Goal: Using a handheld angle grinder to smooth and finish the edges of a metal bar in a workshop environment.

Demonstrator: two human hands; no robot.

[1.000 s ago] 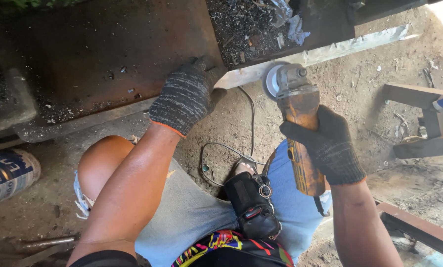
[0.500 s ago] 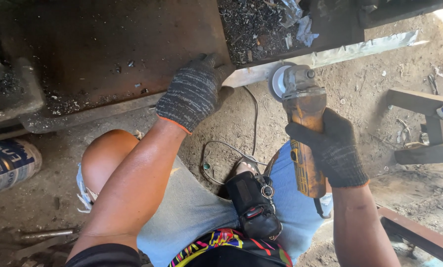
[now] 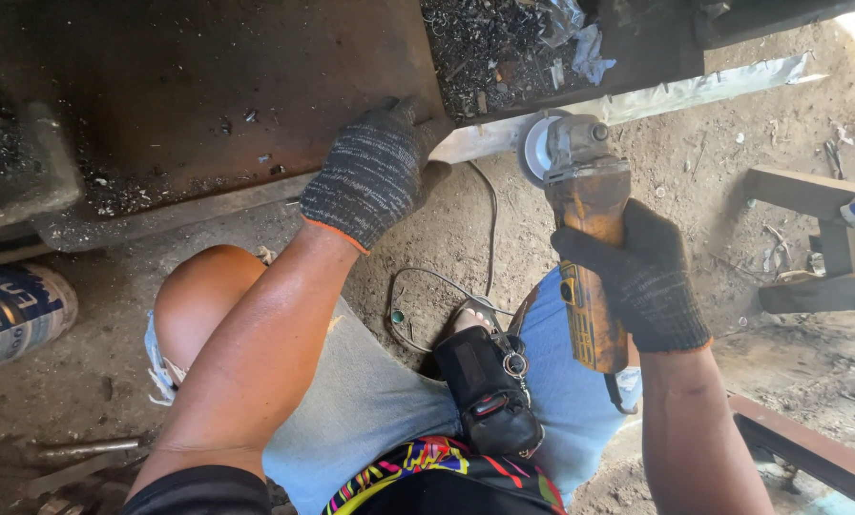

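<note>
My left hand [image 3: 375,172], in a grey knitted glove, grips the lower edge of a large rusty steel plate [image 3: 208,86]. My right hand [image 3: 642,277], in a dark glove, is wrapped around the yellow body of an angle grinder [image 3: 585,229]. Its disc [image 3: 534,145] sits right at a bright ground steel edge [image 3: 637,100] running to the right. The grinder's cord [image 3: 447,281] loops over the dirt between my knees.
A blue and white can [image 3: 12,315] lies on its side at the left. Metal scraps and shavings [image 3: 494,38] lie on the steel above the grinder. A steel frame [image 3: 809,238] stands at the right. A rusty bar [image 3: 809,448] crosses the lower right. A black pouch [image 3: 490,391] rests on my lap.
The view has shifted slightly, and both hands and the grinder appear a little higher and further right. My grips are unchanged.
</note>
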